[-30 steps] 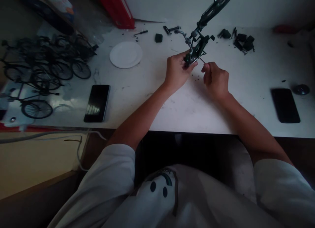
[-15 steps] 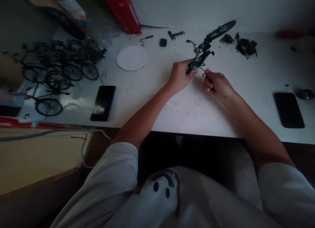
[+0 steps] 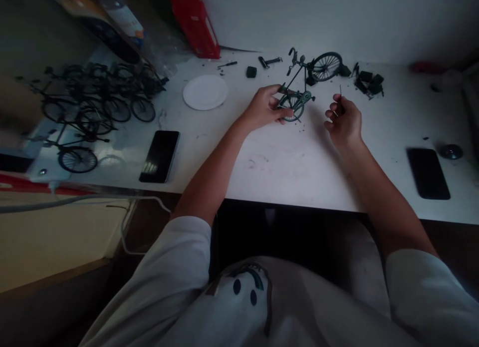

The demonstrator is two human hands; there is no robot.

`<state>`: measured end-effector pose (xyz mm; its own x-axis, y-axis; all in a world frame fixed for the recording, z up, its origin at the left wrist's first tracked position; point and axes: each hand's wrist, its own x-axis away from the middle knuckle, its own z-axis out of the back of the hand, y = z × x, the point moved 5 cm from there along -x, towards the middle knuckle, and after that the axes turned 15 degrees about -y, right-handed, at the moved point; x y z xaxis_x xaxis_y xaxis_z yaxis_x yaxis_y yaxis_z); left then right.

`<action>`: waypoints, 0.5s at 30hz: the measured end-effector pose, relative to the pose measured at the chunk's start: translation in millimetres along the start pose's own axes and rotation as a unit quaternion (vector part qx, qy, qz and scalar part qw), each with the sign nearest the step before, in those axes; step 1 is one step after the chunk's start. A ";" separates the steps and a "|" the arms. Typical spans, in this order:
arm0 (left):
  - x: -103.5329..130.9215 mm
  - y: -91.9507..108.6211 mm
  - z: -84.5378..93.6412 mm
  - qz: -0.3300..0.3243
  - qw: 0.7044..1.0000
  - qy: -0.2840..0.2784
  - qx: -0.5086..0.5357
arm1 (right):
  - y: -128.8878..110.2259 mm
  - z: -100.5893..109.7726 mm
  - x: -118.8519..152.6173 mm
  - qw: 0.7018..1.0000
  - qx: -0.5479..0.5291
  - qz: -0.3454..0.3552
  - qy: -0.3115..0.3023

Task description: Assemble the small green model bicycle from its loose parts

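Observation:
A small dark green model bicycle (image 3: 305, 95) is held above the white table, one spoked wheel near my fingers and the other pointing up and right. My left hand (image 3: 266, 106) grips it by the lower wheel, thumb and fingers closed. To the right of the bicycle, apart from it, my right hand (image 3: 345, 120) is closed around a thin dark tool (image 3: 341, 100) whose narrow shaft points upward. Tiny dark bits lie on the table below the bicycle.
Several model bicycles (image 3: 78, 159) crowd the left side. A white plate (image 3: 205, 92), a phone (image 3: 159, 156), a green block (image 3: 251, 72), dark parts (image 3: 369, 82), a black phone (image 3: 428, 173) and a red box (image 3: 194, 25) stand or lie around. The table (image 3: 284, 172) ends near my body.
The bicycle has turned from nearly edge-on to side view in my left hand. My right hand has moved right, away from it, and the tool now points upward. The camera view has shifted slightly.

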<state>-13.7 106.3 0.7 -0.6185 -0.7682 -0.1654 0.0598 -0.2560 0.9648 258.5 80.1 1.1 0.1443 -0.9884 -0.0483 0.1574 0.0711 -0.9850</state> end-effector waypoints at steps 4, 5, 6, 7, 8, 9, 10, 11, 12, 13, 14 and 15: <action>5.7 2.2 11.3 0.026 0.998 -0.048 0.008 | 7.9 9.0 -4.4 0.998 0.033 0.042 0.044; 7.1 2.8 13.0 0.028 0.998 -0.057 0.014 | 7.0 8.4 -3.6 0.996 0.038 0.054 0.055; 8.6 4.1 14.4 0.026 0.997 -0.063 0.019 | 5.4 6.8 -2.4 0.995 0.034 0.066 0.065; 9.9 6.0 15.5 0.021 0.997 -0.065 0.021 | 3.4 4.4 -1.1 0.994 0.027 0.079 0.070; 11.1 8.4 16.5 0.013 0.998 -0.063 0.017 | 1.1 1.0 0.2 0.993 0.025 0.092 0.067; 12.1 11.0 17.4 0.002 0.998 -0.059 0.007 | -1.3 -3.3 1.3 0.992 0.032 0.105 0.056; 12.9 13.3 18.1 -0.008 0.999 -0.052 -0.008 | -3.1 -7.9 2.1 0.991 0.047 0.115 0.040; 13.4 15.0 18.6 -0.016 0.998 -0.046 -0.026 | -4.1 -12.2 2.8 0.990 0.065 0.120 0.024; 13.6 15.6 18.8 -0.021 0.998 -0.042 -0.043 | -4.2 -15.8 3.5 0.989 0.078 0.122 0.010; 13.6 14.9 18.9 -0.022 0.997 -0.042 -0.055 | -3.3 -18.1 4.0 0.989 0.082 0.120 0.001; 13.4 13.0 19.1 -0.019 0.997 -0.043 -0.061 | -1.8 -19.2 4.4 0.990 0.073 0.117 -0.004; 13.0 10.1 19.5 -0.013 0.997 -0.046 -0.060 | -0.3 -19.2 4.8 0.992 0.060 0.114 -0.003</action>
<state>-36.4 105.2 12.3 -0.6900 -0.7047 -0.1651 0.1325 -0.3472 0.9284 240.4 72.8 -2.0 0.1952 -0.9439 -0.2664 0.2347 0.3087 -0.9217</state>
